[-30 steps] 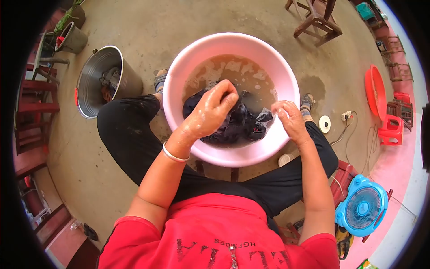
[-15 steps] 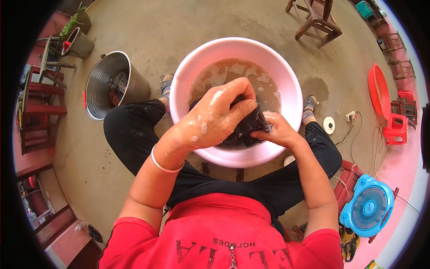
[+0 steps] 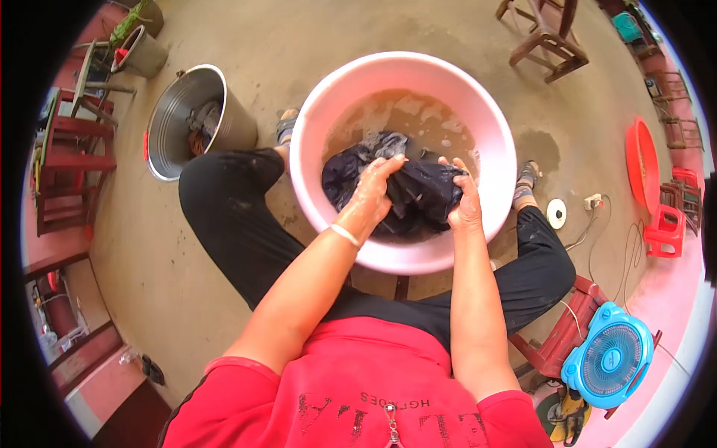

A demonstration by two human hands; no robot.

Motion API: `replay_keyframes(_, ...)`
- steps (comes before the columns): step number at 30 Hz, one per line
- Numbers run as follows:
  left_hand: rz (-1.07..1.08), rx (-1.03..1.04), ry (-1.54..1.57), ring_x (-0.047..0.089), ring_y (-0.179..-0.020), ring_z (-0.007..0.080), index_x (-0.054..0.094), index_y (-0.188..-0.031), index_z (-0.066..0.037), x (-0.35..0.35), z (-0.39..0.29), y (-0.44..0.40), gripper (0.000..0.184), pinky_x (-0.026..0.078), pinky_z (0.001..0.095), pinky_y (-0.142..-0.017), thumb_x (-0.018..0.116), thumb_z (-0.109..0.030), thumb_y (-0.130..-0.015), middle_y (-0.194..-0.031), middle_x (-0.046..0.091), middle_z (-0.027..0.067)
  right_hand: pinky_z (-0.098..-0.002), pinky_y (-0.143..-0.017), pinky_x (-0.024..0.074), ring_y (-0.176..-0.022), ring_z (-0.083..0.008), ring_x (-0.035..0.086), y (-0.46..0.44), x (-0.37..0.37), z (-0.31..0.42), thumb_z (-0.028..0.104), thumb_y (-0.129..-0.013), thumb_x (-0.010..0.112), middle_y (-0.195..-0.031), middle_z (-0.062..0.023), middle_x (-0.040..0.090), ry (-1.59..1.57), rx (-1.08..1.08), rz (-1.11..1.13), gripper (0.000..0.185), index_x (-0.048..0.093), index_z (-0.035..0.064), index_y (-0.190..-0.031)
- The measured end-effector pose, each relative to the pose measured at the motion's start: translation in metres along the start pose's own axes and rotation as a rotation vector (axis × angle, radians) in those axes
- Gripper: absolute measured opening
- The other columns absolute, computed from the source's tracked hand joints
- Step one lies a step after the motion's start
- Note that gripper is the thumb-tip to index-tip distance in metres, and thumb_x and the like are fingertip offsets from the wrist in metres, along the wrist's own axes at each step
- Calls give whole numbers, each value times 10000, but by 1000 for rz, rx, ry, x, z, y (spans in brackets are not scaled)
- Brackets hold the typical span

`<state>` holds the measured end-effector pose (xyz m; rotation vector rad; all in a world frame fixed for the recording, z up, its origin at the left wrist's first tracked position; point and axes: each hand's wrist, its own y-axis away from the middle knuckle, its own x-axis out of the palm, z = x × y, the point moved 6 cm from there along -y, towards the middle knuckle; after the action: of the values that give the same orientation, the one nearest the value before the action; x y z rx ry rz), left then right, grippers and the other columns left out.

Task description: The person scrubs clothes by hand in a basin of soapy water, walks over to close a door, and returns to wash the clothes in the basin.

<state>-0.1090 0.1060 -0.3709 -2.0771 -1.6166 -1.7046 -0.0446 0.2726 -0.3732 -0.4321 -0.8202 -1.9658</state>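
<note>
Dark wet cloth lies bunched in cloudy, sudsy water inside a pink basin between my knees. My left hand, with a white bangle at the wrist, grips the cloth near its middle, thumb on top. At the cloth's right end, my right hand has its fingers closed round the dark fabric. Both hands are just above the water, inside the basin's near half. More of the dark cloth rests to the left of my left hand, partly under water.
A metal bucket holding cloth stands left of the basin. A wooden chair is at the upper right. Farther right are a red basin, a red stool, a cable and a blue fan.
My hands have lowered and moved apart, now holding the cloth spread between them. Before, my left hand was raised higher over it. The view has shifted slightly.
</note>
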Motion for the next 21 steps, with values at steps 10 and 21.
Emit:
replay_keyframes(10,349,331,-11,513,-558,173,559,-800,-140,-61,75,-62,315,452,333,-539,528,-414,-952,-659,543,24,-397,-548,452,-582,-388,544,30,120,-30,257,-947,565,-674,-211,592,1466,-686,131,319,625,5,-761)
replay_keyframes(21,-191,-153,-24,515,-511,164,489,-598,-199,-37,52,-27,350,426,335,-511,587,-326,-909,-575,527,-8,-465,-573,455,-636,-438,581,20,102,-28,275,-982,478,-680,-244,607,1374,-610,-28,360,614,9,-782)
